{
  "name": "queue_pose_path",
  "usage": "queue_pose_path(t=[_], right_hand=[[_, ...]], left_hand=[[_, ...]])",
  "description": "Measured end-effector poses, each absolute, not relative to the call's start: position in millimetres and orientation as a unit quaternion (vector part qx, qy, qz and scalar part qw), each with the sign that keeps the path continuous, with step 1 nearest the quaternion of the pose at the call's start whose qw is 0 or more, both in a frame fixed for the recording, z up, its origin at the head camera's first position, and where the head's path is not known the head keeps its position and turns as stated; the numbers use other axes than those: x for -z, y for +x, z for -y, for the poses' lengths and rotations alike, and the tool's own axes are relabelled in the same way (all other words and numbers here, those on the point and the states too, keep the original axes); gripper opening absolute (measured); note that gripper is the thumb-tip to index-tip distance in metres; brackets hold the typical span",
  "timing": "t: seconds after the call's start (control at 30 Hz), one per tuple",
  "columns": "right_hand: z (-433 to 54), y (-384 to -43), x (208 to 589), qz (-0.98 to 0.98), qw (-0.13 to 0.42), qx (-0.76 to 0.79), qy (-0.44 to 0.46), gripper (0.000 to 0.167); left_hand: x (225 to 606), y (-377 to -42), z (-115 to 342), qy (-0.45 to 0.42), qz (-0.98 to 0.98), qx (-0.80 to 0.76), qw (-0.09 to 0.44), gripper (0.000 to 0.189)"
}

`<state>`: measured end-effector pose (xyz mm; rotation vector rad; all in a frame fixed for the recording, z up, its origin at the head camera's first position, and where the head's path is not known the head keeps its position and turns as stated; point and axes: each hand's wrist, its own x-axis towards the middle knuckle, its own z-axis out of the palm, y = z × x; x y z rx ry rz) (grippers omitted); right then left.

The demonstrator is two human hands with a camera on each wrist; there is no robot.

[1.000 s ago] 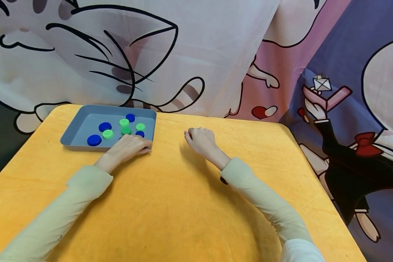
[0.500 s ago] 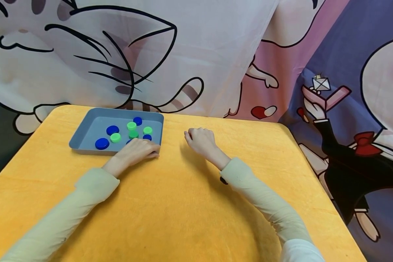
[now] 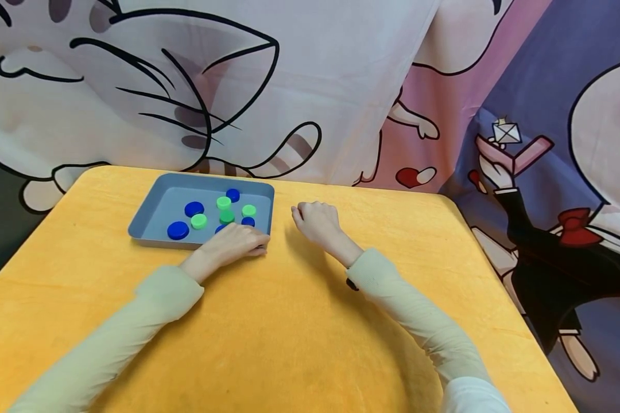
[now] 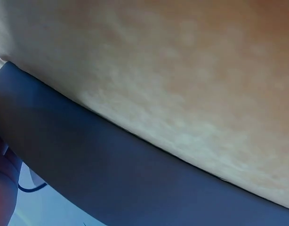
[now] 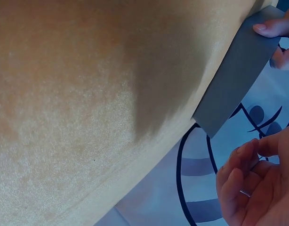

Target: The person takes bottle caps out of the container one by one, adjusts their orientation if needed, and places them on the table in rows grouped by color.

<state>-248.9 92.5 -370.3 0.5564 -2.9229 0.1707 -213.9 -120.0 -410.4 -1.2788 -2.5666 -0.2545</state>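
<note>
A grey-blue tray (image 3: 157, 203) rests on the table's far left part, with several round blue and green caps lying in it. My left hand (image 3: 231, 243) grips the tray at its near right corner. In the right wrist view that left hand (image 5: 282, 30) has its thumb on the tray's outer wall (image 5: 236, 70) and fingers over the rim. Long and dark, the tray's side (image 4: 121, 155) crosses the left wrist view. Right of the tray, my right hand (image 3: 317, 222) hangs loosely curled near the table. It holds nothing, as the right wrist view also shows.
A yellow cloth covers the table (image 3: 299, 332). Behind it hangs a backdrop (image 3: 341, 86) with cartoon figures, close to the tray's far rim. Among the caps are a blue cap (image 3: 178, 230) at the left and a darker green cap (image 3: 227, 217) near the middle.
The tray, with the caps in it, has slid right and slightly nearer along with my left hand. My right hand has stayed where it was.
</note>
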Motion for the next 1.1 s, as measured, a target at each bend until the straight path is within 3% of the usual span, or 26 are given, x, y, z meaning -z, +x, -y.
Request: queue_pose_path(t=[0.2,1.1], right_hand=[[-93.1,-250.1,372.0,0.981,0.069,-0.058,0.174,0.044],[-107.5,-265.2,388.1,0.991,-0.007,-0.069,0.116,0.040]], left_hand=[[409.4,-212.6,107.4,-0.452,0.879,0.078,0.128,0.022],[411.1,-206.3,50.0,-0.515,0.830,-0.025,0.212,0.020]])
